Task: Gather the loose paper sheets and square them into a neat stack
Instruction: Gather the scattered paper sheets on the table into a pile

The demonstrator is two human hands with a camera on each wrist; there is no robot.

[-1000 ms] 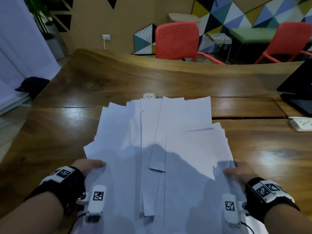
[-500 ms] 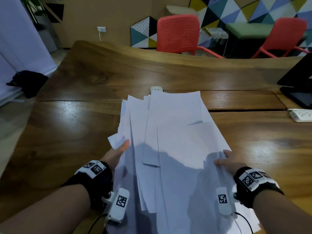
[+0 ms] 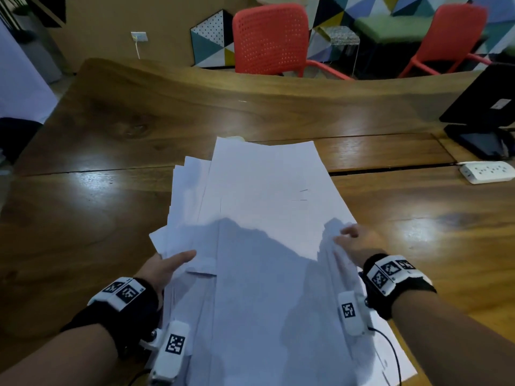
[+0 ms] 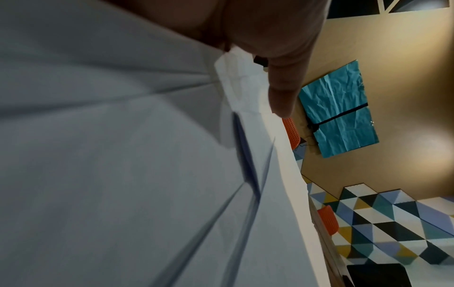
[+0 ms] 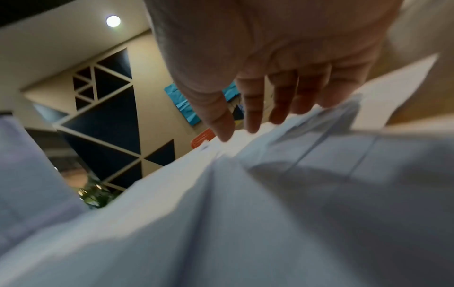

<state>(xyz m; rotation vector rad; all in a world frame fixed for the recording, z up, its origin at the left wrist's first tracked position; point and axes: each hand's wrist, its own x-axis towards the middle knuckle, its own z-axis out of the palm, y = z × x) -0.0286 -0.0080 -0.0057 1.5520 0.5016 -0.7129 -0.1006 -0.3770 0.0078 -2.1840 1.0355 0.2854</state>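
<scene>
A loose pile of white paper sheets (image 3: 264, 204) lies on the wooden table (image 3: 111, 135), narrowed but with edges still fanned out on its left side. My left hand (image 3: 167, 267) holds the pile's left edge, thumb on top and fingers hidden beneath. In the left wrist view the thumb (image 4: 282, 93) lies on a creased corner of the sheets (image 4: 123, 174). My right hand (image 3: 354, 243) grips the raised, rumpled right edge. The right wrist view shows its fingers (image 5: 253, 108) reaching behind the sheets (image 5: 270, 213), thumb on top.
A white power strip (image 3: 487, 171) and a black monitor on its stand (image 3: 485, 107) sit at the right of the table. A small white object (image 3: 235, 138) peeks out behind the sheets' far edge. Red chairs (image 3: 270, 37) stand beyond the table.
The widely fanned sheets have been pushed together into a narrower pile. My left hand moved inward to the right with the left edge. My right hand shifted slightly inward and the right edge lifted.
</scene>
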